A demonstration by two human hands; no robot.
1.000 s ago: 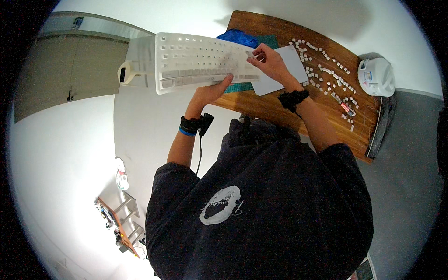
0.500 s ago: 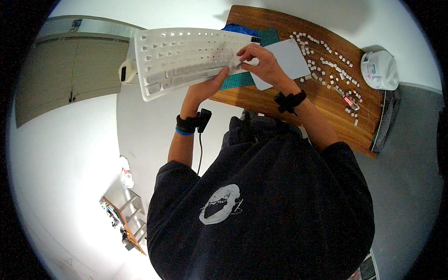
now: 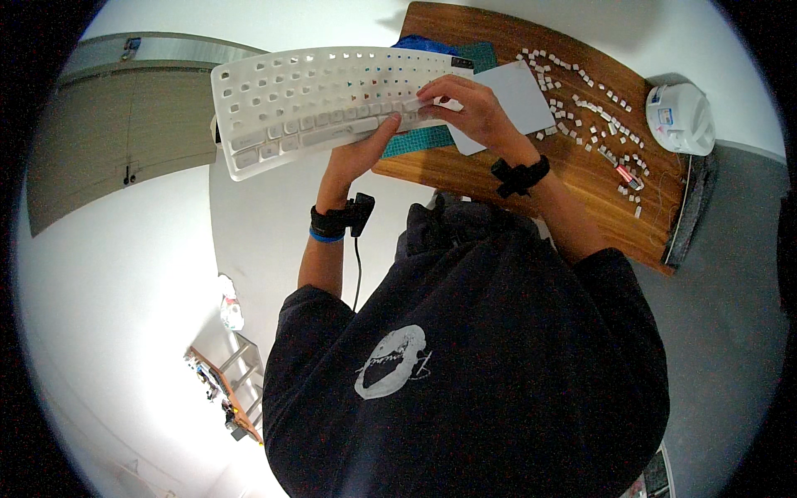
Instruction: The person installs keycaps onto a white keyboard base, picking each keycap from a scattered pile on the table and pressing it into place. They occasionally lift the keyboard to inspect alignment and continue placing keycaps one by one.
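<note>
A white keyboard (image 3: 290,100) is held up, tilted, over the table's left end. Keycaps fill its two lowest rows, while bare switch sockets show in the rows above. My left hand (image 3: 365,156) grips its lower edge, thumb on top near the bottom row and fingers hidden underneath. Over the keyboard's right part, my right hand (image 3: 469,112) has its fingers bent and its thumb and fingertips close together at the keys. Whatever lies between those fingertips is too small to make out. Loose white keycaps (image 3: 613,129) lie scattered across the table's right half.
Under the keyboard is a wooden table (image 3: 573,195) with a green cutting mat (image 3: 415,141), a pale grey sheet (image 3: 521,95) and a blue bag (image 3: 423,46). A red-and-white tool (image 3: 628,176) lies among the keycaps. A white tub (image 3: 679,120) stands at the right edge.
The keyboard has shifted slightly left and tipped, so its key faces show more. My right fingers have come down closer to its lower rows; my left hand keeps its grip.
</note>
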